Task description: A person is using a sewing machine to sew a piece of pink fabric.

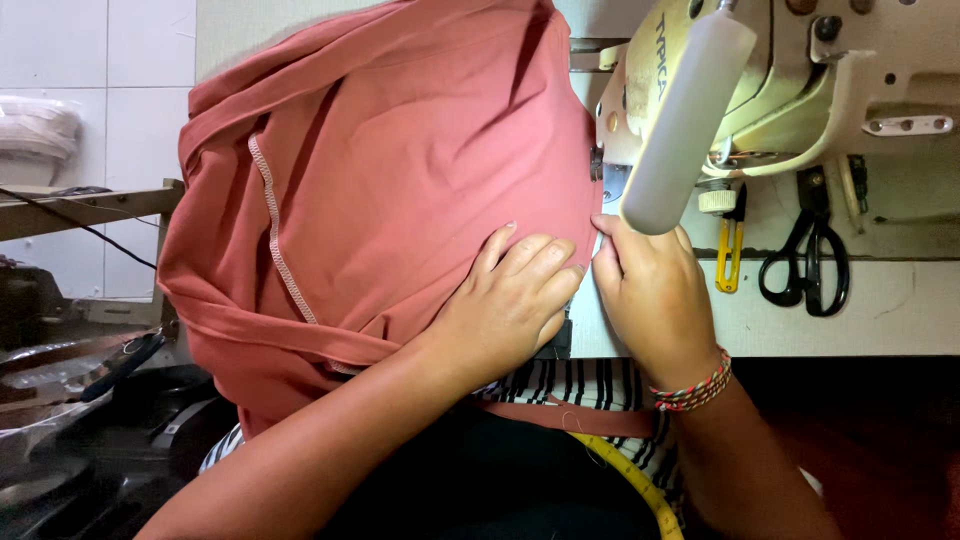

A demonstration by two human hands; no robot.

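A large piece of salmon-red fabric lies spread over the sewing table, with a pale stitched seam running down its left part. My left hand rests flat on the cloth near its right edge, fingers spread. My right hand pinches the cloth's edge beside the needle area of a cream sewing machine. A white cylindrical lamp hangs over my right hand. A braided bracelet sits on my right wrist.
Black scissors and yellow thread snips lie on the cream table top right of the machine. A yellow tape measure hangs at my chest. Dark clutter and a wooden shelf stand at the left.
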